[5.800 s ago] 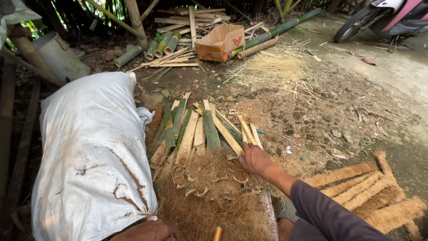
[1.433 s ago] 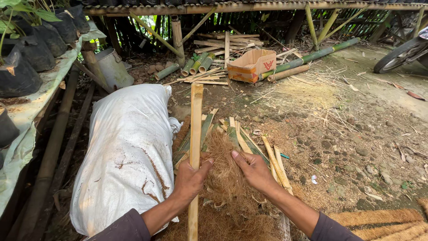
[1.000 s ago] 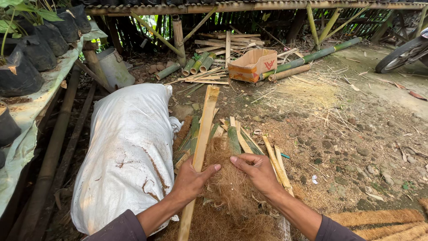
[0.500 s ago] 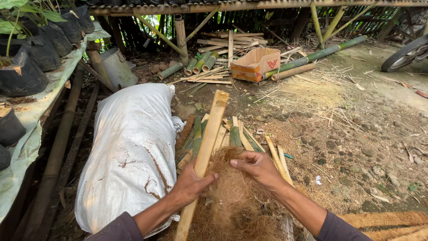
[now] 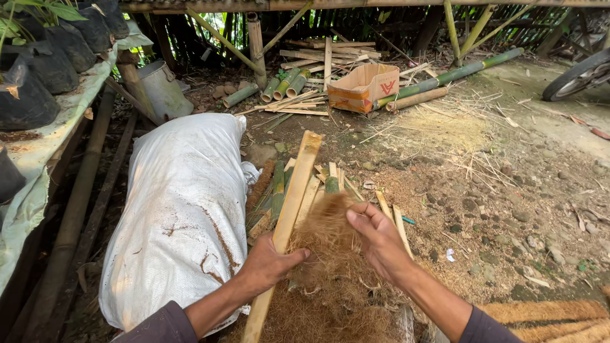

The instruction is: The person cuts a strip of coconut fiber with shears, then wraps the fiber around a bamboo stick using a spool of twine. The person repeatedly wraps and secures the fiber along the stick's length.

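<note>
My left hand [image 5: 270,263] grips a long split bamboo slat [image 5: 293,190] that slants up and away from me. My right hand [image 5: 381,238] pinches a tuft of brown coconut fibre [image 5: 330,222] lifted from the fibre pile [image 5: 330,305] in front of me, right beside the slat. Behind the fibre, several split bamboo pieces [image 5: 330,184], green and pale, lie fanned on the ground.
A full white sack [image 5: 184,203] lies at my left. A bench with black planting bags [image 5: 44,76] runs along the far left. A metal bucket [image 5: 162,89], bamboo poles [image 5: 445,79] and a cardboard box [image 5: 365,86] lie beyond. Fibre rolls [image 5: 546,314] sit at the lower right; a wheel [image 5: 578,73] at upper right.
The slat has tilted from upright to leaning right. My right hand has lifted a tuft of fibre against it. The view has dipped slightly.
</note>
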A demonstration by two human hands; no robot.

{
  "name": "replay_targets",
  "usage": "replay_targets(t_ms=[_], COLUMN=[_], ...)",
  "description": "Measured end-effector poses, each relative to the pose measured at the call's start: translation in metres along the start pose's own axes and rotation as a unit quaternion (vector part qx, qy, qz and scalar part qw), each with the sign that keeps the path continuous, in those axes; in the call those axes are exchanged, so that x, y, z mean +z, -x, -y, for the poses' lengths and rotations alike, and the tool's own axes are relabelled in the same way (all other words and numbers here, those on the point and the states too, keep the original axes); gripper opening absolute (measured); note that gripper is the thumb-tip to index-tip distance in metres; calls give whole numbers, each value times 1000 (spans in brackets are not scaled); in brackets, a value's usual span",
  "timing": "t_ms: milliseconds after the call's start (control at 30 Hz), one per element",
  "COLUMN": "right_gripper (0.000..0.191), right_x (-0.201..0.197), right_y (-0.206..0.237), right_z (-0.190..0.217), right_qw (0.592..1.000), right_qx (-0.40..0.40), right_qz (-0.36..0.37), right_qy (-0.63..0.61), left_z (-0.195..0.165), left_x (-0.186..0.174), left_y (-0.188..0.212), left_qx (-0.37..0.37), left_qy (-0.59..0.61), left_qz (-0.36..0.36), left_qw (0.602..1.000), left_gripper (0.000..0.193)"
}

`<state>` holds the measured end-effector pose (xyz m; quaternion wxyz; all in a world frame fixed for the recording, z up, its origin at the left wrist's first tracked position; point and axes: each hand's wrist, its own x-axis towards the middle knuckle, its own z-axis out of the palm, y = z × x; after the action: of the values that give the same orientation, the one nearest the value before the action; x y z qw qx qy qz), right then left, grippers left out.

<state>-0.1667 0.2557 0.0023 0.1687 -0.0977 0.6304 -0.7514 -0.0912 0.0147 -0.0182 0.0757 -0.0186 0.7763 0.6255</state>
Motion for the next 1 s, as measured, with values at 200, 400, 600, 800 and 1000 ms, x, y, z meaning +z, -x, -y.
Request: replay_targets(t_ms=[200, 400, 600, 800, 1000], right_gripper=[112, 86, 60, 44, 28], right_x=[20, 34, 31, -10, -17], right_y=[13, 24, 12, -2, 3], right_z=[-9, 12, 45, 66, 70], right_qw=[976, 984, 978, 931, 862], right_qx=[62, 64, -50, -225, -317], right_qz=[18, -85, -179, -202, -153], right_qy=[208, 143, 94, 203, 364], left_z=[-2, 0, 12, 41, 39], left_x=[12, 9, 10, 24, 36], left_y=[5, 1, 5, 11, 16], left_qx=[24, 105, -6, 79, -49], left_qy=[-41, 30, 57, 54, -33], left_qz=[5, 18, -8, 159, 190], left_qw=[999, 994, 998, 983, 980], left_gripper=[43, 41, 50, 60, 62])
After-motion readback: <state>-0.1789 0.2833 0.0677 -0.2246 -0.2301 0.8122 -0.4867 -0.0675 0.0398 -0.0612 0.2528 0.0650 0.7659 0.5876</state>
